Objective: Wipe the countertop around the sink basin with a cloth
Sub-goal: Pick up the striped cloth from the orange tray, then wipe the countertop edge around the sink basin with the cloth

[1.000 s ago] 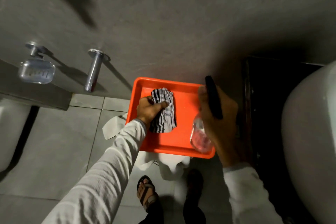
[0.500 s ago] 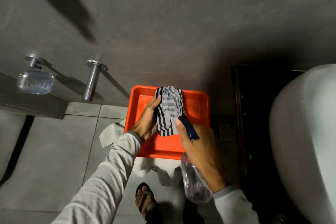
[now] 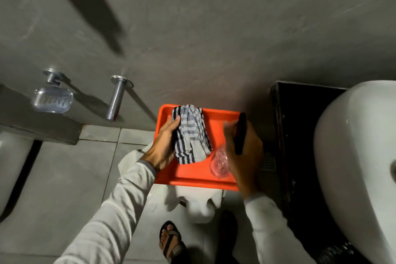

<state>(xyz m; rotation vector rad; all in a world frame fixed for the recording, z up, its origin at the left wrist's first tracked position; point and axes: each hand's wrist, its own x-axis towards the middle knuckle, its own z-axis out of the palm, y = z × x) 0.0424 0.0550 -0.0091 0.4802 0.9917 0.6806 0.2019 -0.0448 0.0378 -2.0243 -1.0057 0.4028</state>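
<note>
Right hand (image 3: 242,152) swings the spray bottle (image 3: 220,164) back over the orange tray (image 3: 192,178) at frame centre, left hand (image 3: 165,146) clasping striped cloth (image 3: 190,133) there; prep step, next carry both to countertop (image 3: 300,156) beside sink basin (image 3: 360,156).

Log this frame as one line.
stage: prep, wiping not begun | left hand: holding striped cloth over orange tray | right hand: gripping spray bottle

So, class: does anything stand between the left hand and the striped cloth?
Nothing visible does. The left hand already grips the striped cloth over the orange tray; the right hand holds the spray bottle off to the side.
</note>
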